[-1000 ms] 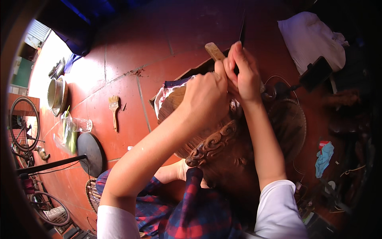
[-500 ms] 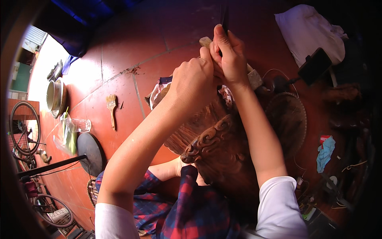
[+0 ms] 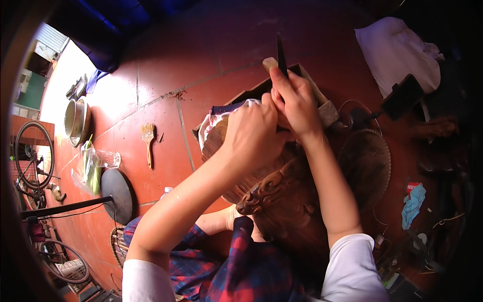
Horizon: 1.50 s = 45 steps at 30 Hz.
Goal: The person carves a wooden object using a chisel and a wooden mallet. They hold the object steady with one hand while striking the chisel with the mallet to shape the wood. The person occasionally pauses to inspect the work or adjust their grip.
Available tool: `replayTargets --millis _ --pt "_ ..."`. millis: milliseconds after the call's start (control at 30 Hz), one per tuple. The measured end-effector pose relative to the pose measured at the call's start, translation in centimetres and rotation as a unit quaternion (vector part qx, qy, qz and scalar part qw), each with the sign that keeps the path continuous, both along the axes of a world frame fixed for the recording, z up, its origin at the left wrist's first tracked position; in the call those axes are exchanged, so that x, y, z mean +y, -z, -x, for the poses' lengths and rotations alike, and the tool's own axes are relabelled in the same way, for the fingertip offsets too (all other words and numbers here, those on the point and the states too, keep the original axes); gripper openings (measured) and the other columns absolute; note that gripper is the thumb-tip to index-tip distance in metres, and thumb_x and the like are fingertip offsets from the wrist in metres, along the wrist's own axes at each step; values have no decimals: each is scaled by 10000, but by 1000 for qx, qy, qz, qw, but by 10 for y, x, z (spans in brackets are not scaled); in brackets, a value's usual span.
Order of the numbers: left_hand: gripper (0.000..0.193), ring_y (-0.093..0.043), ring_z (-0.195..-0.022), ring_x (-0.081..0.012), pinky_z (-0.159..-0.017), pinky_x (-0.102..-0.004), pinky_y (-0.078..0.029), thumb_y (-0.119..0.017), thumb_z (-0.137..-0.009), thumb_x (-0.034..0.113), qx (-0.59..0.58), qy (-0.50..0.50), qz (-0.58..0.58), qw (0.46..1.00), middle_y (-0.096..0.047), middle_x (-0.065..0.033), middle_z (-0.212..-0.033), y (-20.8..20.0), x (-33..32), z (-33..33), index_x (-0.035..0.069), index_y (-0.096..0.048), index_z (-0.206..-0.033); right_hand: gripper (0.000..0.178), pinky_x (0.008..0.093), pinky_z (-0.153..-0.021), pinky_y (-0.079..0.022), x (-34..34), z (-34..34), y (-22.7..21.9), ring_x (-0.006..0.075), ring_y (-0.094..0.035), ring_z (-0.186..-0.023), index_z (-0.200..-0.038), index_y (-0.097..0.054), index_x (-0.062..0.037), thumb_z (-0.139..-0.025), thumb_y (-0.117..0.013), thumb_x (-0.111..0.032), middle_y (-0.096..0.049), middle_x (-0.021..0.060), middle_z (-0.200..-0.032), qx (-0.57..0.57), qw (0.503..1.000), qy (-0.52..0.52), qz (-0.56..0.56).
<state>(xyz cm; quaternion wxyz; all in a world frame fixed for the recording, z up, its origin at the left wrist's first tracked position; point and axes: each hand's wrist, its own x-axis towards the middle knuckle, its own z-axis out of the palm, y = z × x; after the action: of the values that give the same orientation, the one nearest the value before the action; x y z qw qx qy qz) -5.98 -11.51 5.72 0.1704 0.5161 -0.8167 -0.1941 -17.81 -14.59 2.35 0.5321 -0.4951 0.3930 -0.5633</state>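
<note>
In the head view my right hand point(image 3: 298, 104) is closed around a dark, narrow, pointed blade point(image 3: 280, 56) that sticks up past my thumb. The pale, blunt end of a stick-like piece point(image 3: 270, 63) shows beside the blade; its other end is hidden by my hands. My left hand point(image 3: 252, 131) is a fist pressed against the right one, and what it grips is hidden. Below both hands lies a dark brown wooden piece point(image 3: 266, 194) carved with scrolls. A box point(image 3: 315, 86) with raised edges stands just beyond it, with white and navy cloth point(image 3: 214, 120) at its left.
A paintbrush point(image 3: 148, 143) lies on the red tiled floor at left. Metal basins point(image 3: 76, 121), a plastic bag point(image 3: 89, 168) and a round black stand base point(image 3: 118, 194) are farther left. At right are a white sack point(image 3: 400, 55), a phone point(image 3: 404, 94) and a blue cloth point(image 3: 413, 206).
My hands have come down a little toward me, still pressed together, and more of the box shows behind them. The whole view has shifted slightly.
</note>
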Motion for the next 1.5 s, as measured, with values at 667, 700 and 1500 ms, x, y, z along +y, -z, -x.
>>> replayTargets --millis 667,700,1500 --pt "328 -637 -722 -360 -669 -454 -500 -716 -692 212 28 -27 -31 999 -662 -168 -750 11 -7 3 17 -567 -909 402 211 -367 -239 -13 -4 -16 26 -310 -389 -651 -433 -80 -969 -494 -318 -371 -42 -486 -46 998 -9 -29" --pt "316 -634 -712 -366 -663 -452 -500 -701 -713 195 34 -34 -33 998 -654 -178 -734 6 -16 5 -7 -550 -903 404 209 -368 -239 -22 -6 -21 27 -311 -388 -647 -432 -81 -969 -494 -317 -369 -41 -482 -74 997 -14 6" --pt "328 -606 -670 -419 -630 -486 -487 -596 -810 167 85 -38 10 996 -596 -266 -691 14 2 4 -54 -400 -954 381 202 -310 -182 -18 -2 -24 28 -250 -321 -698 -434 -92 -988 -430 -339 -342 -36 -457 -139 980 -143 15"
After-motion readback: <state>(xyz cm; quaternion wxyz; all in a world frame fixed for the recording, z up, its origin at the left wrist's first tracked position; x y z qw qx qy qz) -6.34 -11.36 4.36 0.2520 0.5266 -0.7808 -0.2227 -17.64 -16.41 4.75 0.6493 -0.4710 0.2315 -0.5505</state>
